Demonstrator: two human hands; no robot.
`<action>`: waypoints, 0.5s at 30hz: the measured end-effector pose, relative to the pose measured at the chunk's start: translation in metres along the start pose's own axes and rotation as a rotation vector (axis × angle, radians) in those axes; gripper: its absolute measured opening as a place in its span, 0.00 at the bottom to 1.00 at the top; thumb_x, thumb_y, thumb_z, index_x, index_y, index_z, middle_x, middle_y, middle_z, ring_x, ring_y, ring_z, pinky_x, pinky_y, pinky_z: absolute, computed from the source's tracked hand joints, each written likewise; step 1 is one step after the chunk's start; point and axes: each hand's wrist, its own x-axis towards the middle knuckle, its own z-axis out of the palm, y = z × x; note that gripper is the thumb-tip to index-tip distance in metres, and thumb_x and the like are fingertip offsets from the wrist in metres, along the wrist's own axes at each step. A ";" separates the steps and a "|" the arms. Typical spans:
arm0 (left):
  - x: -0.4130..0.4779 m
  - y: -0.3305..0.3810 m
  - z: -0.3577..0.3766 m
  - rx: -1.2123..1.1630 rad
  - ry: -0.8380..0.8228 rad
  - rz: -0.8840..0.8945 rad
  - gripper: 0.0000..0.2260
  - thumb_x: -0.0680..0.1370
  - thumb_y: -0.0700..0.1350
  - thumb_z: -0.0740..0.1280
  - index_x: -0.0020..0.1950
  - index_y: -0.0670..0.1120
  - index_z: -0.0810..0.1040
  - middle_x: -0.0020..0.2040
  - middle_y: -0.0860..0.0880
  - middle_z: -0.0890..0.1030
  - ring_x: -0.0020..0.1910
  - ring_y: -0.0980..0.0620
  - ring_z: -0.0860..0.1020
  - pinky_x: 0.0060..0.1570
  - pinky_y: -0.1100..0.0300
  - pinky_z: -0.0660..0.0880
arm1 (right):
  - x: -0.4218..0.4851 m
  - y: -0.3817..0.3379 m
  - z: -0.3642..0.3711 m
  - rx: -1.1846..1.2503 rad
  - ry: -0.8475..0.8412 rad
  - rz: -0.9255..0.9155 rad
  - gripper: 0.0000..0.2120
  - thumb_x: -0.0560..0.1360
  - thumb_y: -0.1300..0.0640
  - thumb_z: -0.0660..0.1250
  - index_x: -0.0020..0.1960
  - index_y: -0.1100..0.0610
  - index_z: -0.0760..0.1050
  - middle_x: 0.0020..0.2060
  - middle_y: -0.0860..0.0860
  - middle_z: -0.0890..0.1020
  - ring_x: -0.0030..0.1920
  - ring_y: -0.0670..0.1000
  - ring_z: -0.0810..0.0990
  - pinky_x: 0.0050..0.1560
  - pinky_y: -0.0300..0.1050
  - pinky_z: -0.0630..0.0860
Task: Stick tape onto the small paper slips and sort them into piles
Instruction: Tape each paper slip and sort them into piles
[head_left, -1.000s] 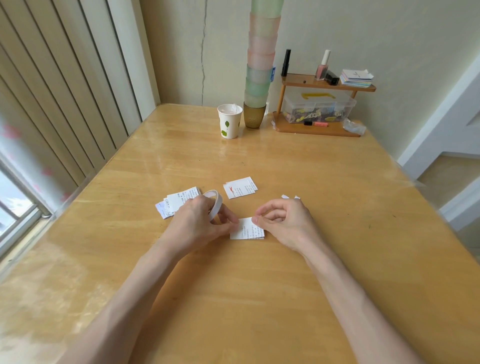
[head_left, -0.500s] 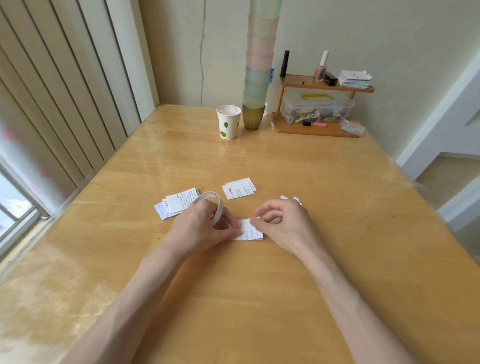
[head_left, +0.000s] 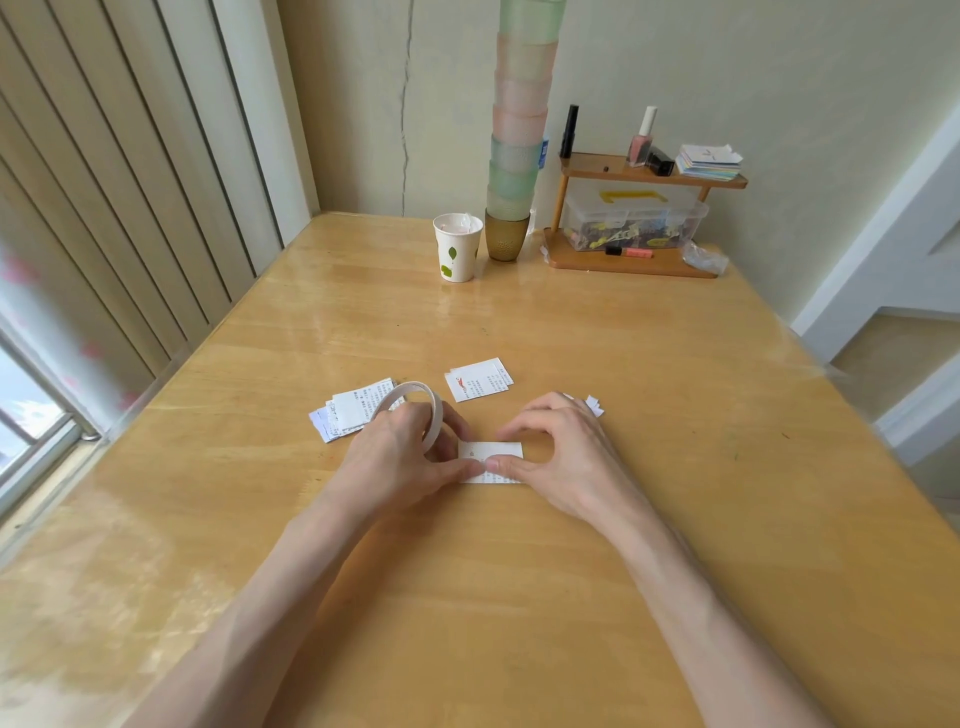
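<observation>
- Head view: left hand (head_left: 400, 460) grip clamped round the tape roll (head_left: 435, 422);
- right hand (head_left: 563, 460) grip nearly together, thumb and forefinger pinching the paper slip (head_left: 491, 450), flat on the table (head_left: 519, 597) between both grips.

We see a white slip (head_left: 498, 449) with grey print, a pile (head_left: 480, 382) marked in red, a white paper cup (head_left: 457, 254) with green leaves, and pastel green-and-pink stacked cups (head_left: 517, 135).

Daylight from a window (head_left: 26, 415) at left falls across a glossy wooden table (head_left: 597, 322) set in a corner of pale walls (head_left: 779, 78), one marked by a long vertical crack (head_left: 404, 130). Ribbed vertical panels (head_left: 119, 218), possibly blinds, line the left side; a white-trimmed doorway (head_left: 878, 249) opens at right onto tan flooring (head_left: 883, 353).
</observation>
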 end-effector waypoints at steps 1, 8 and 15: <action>0.000 0.001 0.000 0.005 0.003 0.003 0.14 0.71 0.55 0.80 0.50 0.56 0.80 0.36 0.57 0.82 0.36 0.62 0.78 0.47 0.51 0.80 | 0.000 0.000 0.000 0.003 -0.003 -0.005 0.14 0.71 0.42 0.79 0.55 0.43 0.84 0.57 0.41 0.75 0.67 0.46 0.68 0.65 0.39 0.64; -0.001 0.002 0.000 0.032 0.015 0.004 0.14 0.71 0.55 0.80 0.52 0.55 0.82 0.36 0.58 0.80 0.37 0.65 0.77 0.46 0.54 0.79 | -0.002 -0.005 -0.002 0.138 -0.026 0.007 0.07 0.73 0.50 0.79 0.45 0.44 0.81 0.47 0.41 0.81 0.54 0.42 0.77 0.55 0.42 0.73; -0.002 0.003 -0.004 -0.066 0.056 -0.052 0.11 0.70 0.57 0.81 0.45 0.56 0.82 0.42 0.58 0.81 0.34 0.64 0.77 0.37 0.64 0.72 | -0.001 -0.006 -0.009 0.557 0.004 -0.029 0.08 0.75 0.63 0.77 0.50 0.51 0.85 0.45 0.47 0.87 0.48 0.46 0.85 0.49 0.37 0.79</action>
